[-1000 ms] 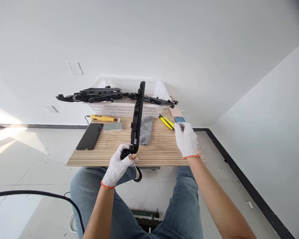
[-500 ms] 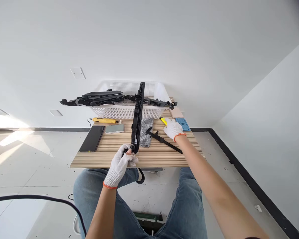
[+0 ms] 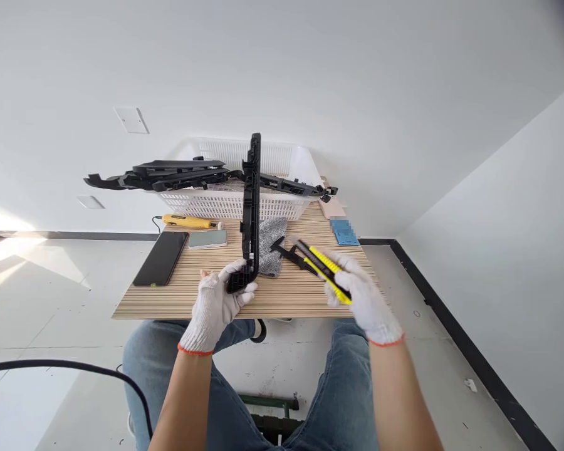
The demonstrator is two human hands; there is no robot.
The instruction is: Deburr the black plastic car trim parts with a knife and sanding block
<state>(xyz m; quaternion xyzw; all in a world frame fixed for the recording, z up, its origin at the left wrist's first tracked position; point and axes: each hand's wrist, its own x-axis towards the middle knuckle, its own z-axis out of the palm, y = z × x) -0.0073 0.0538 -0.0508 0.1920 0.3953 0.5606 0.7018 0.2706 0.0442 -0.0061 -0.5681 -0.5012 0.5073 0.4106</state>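
Observation:
My left hand [image 3: 219, 304], in a white knit glove with an orange cuff, grips the near end of a long black plastic trim piece [image 3: 250, 219]. That piece stretches away from me, its far end over the white basket. In my gloved right hand [image 3: 357, 291] is a yellow and black utility knife [image 3: 324, 269], held above the right side of the table, its front end pointing to the upper left. Beneath the knife, a black caliper [image 3: 289, 252] lies partly on a grey cloth [image 3: 270, 247]; its lower end is hidden.
A white basket [image 3: 197, 205] with several black plastic parts [image 3: 173, 172] stands at the back of the slatted table [image 3: 169, 307]. On the left lie a black phone [image 3: 160, 259], a grey-green box-like object [image 3: 207, 238] and a yellow corded tool [image 3: 185, 221]. A blue card [image 3: 344, 233] sits right.
My right hand has lifted the utility knife off the table and brought it nearer to me. My left hand has shifted its hold on the trim piece, whose near end now shows more.

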